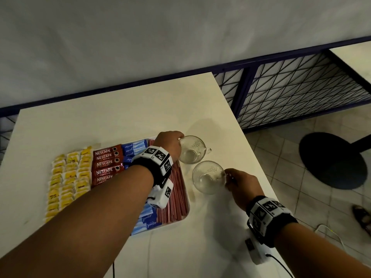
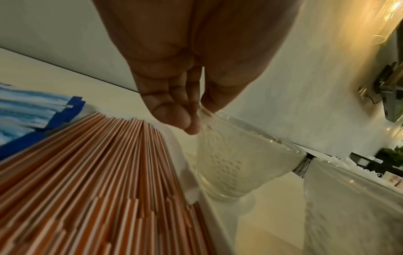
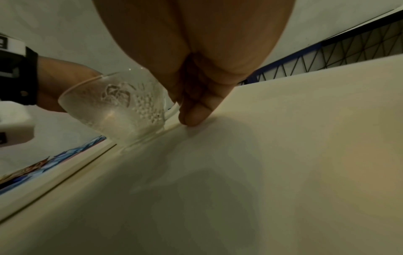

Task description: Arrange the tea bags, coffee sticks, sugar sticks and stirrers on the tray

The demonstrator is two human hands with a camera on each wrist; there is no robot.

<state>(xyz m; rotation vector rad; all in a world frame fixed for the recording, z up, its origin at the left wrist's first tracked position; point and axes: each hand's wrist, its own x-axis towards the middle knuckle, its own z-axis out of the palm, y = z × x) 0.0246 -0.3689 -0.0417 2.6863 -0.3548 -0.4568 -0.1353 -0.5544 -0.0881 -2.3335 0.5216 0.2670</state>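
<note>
Sachets fill the white tray (image 1: 185, 210) on the bench (image 1: 120, 109): yellow tea bags (image 1: 68, 177) at its left edge, red coffee sticks (image 1: 106, 163) next, blue sugar sticks (image 1: 132, 147) beside them, striped stirrers (image 1: 176, 189) along the right rim. The coffee and sugar sticks lie with their long axes across the tray; the stirrers run front to back (fanning slightly in the left wrist view). All look light, thin and slippery, probably best pinched at the ends or squared up by pushing. Just off the tray's right edge stand two empty glass cups. The left hand (image 1: 170, 143) pinches the rim of the far cup (image 1: 191, 149); the right hand (image 1: 243, 185) holds the near cup (image 1: 208, 177) at its handle side, one fingertip touching the bench.
</note>
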